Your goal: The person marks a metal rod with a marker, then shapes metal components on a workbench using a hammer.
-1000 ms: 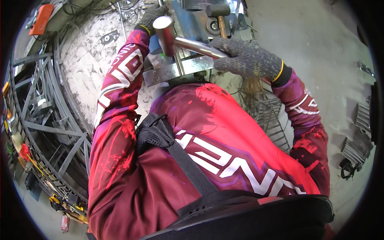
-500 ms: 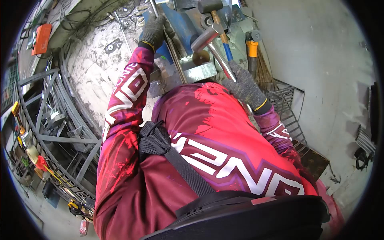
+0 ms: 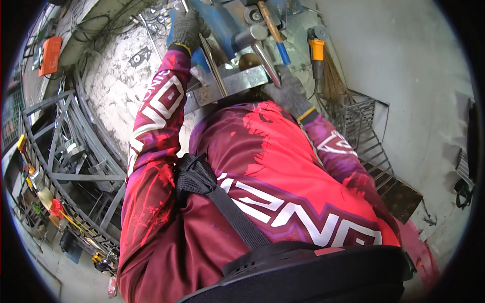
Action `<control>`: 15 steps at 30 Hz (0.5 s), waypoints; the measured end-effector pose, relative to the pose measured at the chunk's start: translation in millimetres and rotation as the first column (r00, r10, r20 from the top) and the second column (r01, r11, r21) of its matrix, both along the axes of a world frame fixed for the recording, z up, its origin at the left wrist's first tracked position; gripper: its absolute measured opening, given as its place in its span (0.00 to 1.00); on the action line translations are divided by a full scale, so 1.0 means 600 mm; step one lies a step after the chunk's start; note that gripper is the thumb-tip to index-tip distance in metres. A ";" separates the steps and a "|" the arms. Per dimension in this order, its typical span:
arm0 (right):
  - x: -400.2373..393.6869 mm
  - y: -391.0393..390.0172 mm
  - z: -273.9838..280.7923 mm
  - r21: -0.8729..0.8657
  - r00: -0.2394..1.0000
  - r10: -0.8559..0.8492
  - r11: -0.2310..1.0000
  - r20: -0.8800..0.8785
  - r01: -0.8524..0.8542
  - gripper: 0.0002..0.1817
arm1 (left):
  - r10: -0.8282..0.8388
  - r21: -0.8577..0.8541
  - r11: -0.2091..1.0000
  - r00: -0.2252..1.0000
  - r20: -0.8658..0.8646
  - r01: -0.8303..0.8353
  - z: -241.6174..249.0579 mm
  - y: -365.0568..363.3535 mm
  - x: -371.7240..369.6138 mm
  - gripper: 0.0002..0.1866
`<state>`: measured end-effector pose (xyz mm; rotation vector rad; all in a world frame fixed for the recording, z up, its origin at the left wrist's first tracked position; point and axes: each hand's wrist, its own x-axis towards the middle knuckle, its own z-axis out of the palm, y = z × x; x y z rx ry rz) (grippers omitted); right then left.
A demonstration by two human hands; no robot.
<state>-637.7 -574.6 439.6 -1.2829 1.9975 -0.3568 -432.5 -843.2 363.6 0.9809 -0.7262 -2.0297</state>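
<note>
My left hand [image 3: 187, 31], in a dark knit glove, is closed around a long metal bar [image 3: 214, 68] that slants down toward my body. In my gloved right hand [image 3: 289, 95], slightly blurred, is the metal handle of a hammer [image 3: 266, 63]. Its cylindrical steel head lies to the right of the bar, over the cluttered work surface. Beneath the bar's near end is a bright metal block or box section [image 3: 245, 81]. A round brownish disc [image 3: 248, 61] rests just beyond that block, partly behind the hammer.
Another hammer [image 3: 273, 29], with a wooden and blue handle, lies beyond my right hand. A yellow-and-grey angle grinder [image 3: 317, 53] is at right beside a bundle of thin bristles [image 3: 332, 76]. Metal racks [image 3: 53, 151] holding profiles stand at left. An orange box [image 3: 50, 55] is at upper left.
My right hand and the hammer have moved left and down, bringing the hammer head closer to the bar. My left hand has shifted slightly up and left, still on the bar.
</note>
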 end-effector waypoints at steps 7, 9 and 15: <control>0.007 -0.026 -0.019 -0.175 0.996 0.030 0.984 0.088 -0.014 0.38 | 0.073 -0.064 0.996 0.992 0.106 -0.066 -0.003 -0.012 0.003 0.05; 0.008 -0.028 -0.018 -0.174 0.986 0.031 0.985 0.162 -0.002 0.37 | 0.059 -0.056 0.997 0.996 0.060 -0.055 -0.014 -0.017 0.006 0.05; 0.018 -0.029 -0.020 -0.186 0.988 0.013 0.982 0.152 0.016 0.33 | 0.129 -0.107 0.988 0.970 0.207 -0.109 -0.010 -0.016 -0.001 0.07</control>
